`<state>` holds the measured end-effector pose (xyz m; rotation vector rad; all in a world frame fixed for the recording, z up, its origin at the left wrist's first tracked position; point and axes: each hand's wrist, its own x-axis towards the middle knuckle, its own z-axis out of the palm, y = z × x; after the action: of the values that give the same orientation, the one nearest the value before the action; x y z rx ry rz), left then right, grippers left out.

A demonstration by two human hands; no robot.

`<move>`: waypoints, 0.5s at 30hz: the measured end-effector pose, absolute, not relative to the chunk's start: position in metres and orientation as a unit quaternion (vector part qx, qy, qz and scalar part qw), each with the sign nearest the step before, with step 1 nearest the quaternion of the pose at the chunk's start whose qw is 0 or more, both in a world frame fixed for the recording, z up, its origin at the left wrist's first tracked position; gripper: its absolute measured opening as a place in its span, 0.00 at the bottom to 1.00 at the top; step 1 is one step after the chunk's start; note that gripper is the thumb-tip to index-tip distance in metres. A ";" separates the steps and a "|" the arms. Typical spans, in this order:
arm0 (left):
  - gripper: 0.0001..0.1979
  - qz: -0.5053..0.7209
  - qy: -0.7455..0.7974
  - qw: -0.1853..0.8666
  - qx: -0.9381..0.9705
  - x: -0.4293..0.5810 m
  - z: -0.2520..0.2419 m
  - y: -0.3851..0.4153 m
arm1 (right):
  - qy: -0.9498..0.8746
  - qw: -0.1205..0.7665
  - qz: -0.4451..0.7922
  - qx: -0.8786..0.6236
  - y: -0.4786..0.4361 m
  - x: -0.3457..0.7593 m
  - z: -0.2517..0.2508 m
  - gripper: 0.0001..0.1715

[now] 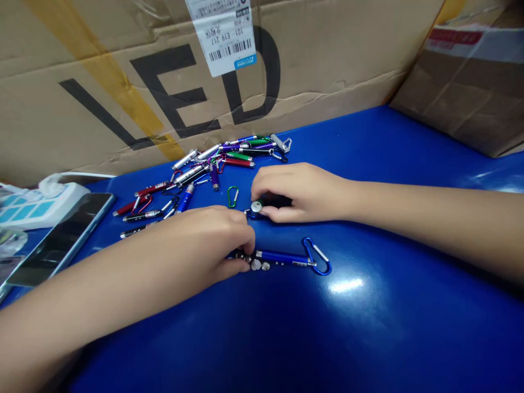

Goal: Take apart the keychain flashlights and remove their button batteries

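My right hand is closed around a small keychain flashlight, its round silver end pointing toward me; most of its body is hidden in the fingers. My left hand reaches down to the table, thumb and fingertips closing on small silver button cells. A few of those cells lie loose just beside the fingertips. Right of them rests a blue keychain flashlight with a blue carabiner on its end. A loose green carabiner lies between my hands, farther back.
Behind my hands, several colored keychain flashlights are heaped on the blue table. A big carton marked LED stands along the back, another box at the right. A phone and a white power strip lie at the left.
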<state>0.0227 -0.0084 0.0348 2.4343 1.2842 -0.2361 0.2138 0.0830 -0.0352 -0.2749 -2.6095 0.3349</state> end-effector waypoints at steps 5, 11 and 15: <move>0.04 -0.101 0.439 0.181 0.874 0.021 0.039 -0.003 | -0.959 0.242 0.106 -0.101 0.081 0.214 -0.033 0.10; 0.06 0.073 0.495 0.133 0.855 0.009 0.055 0.003 | -0.956 0.257 0.102 -0.104 0.080 0.212 -0.035 0.09; 0.06 0.118 0.493 0.105 0.856 0.008 0.053 0.007 | -0.952 0.265 0.110 -0.104 0.081 0.212 -0.036 0.09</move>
<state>0.0081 0.0072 0.0527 2.5215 1.4526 0.3480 0.2122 0.0806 -0.0360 -0.2818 -2.5733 0.2971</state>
